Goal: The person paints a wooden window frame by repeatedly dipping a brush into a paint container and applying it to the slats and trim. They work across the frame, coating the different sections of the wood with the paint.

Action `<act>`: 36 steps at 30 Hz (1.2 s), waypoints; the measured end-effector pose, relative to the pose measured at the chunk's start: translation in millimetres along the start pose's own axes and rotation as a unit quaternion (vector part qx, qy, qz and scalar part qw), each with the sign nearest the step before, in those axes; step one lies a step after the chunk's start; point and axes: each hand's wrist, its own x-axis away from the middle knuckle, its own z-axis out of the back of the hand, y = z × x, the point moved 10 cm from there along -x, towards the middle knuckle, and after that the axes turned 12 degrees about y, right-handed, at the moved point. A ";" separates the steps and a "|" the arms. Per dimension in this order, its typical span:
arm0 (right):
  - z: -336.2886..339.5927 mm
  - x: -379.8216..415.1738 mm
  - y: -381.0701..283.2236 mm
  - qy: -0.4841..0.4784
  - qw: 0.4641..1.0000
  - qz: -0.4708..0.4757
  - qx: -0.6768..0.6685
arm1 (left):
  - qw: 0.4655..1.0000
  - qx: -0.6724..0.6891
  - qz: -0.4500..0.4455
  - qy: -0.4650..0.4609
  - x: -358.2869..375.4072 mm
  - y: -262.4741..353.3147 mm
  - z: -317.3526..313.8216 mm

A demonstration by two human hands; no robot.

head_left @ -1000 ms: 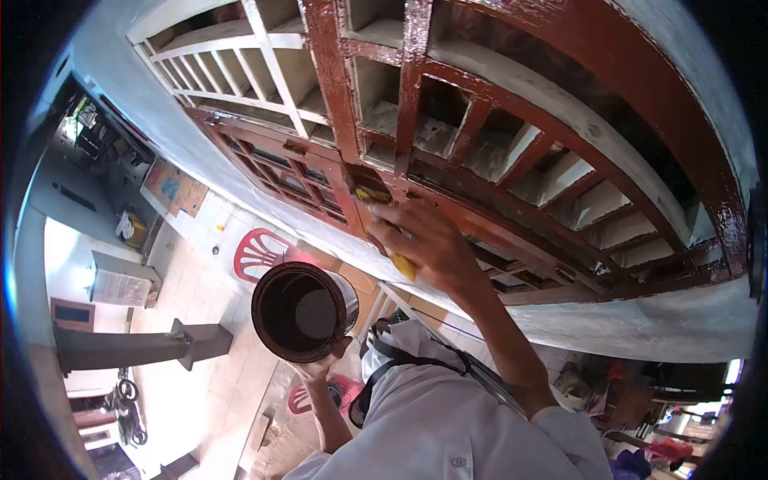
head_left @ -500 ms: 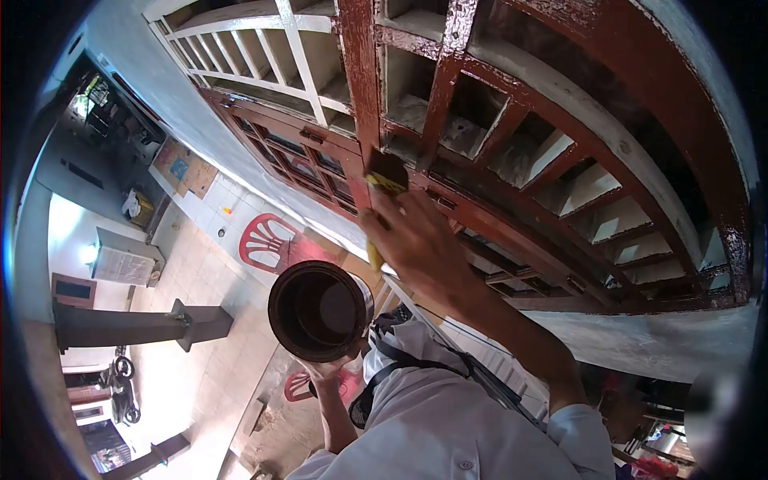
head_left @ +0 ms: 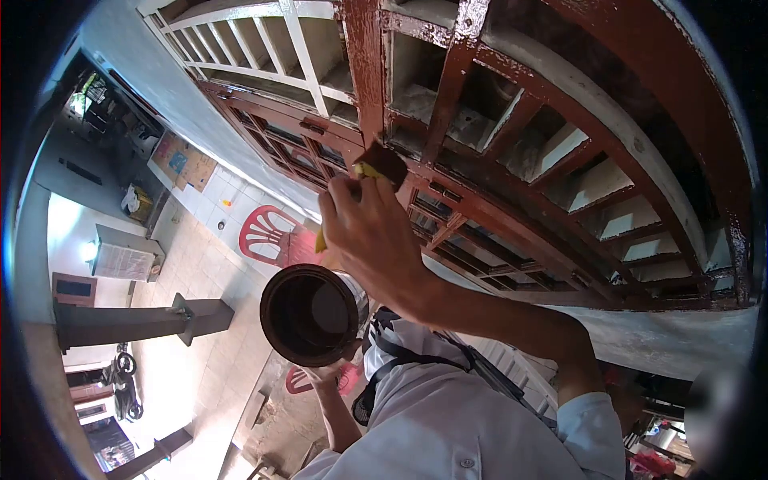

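My right hand (head_left: pixel 370 228) is closed round the yellow handle of a paintbrush (head_left: pixel 381 164), whose brown-coated bristles are at the reddish-brown window frame (head_left: pixel 364 76). Whether the bristles touch the wood I cannot tell. Below it, my left hand (head_left: pixel 324 370) holds up a paint can (head_left: pixel 310 314), its fingers partly hidden beneath. The can is open at the top, dark brown inside, with a paler patch at the bottom. Wet-looking brown paint covers the right part of the frame, while the slatted section (head_left: pixel 240 44) at the upper left is white.
Red plastic chairs (head_left: pixel 268 234) stand on the floor below. A white ladder (head_left: pixel 512 368) is beside my body at the lower right. Grey pillars (head_left: pixel 136 326), a parked motorcycle (head_left: pixel 124 384) and a wrapped cabinet (head_left: pixel 124 254) are farther off at the left.
My right hand has moved left and slightly up with the brush, its wrist now nearer the can. The can has shifted slightly left and down.
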 end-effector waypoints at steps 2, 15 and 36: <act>-11.5 3.0 6.0 -0.039 0.998 -0.012 0.046 | 1.000 -0.001 -0.001 -0.002 0.7 1.0 0.2; -7.2 -10.6 -5.1 -0.032 0.995 0.014 0.096 | 1.000 -0.002 -0.001 -0.013 -5.3 3.2 -3.2; 2.4 -5.6 42.4 -0.049 0.991 -0.124 0.008 | 0.999 0.045 -0.008 -0.030 -29.9 25.2 -26.8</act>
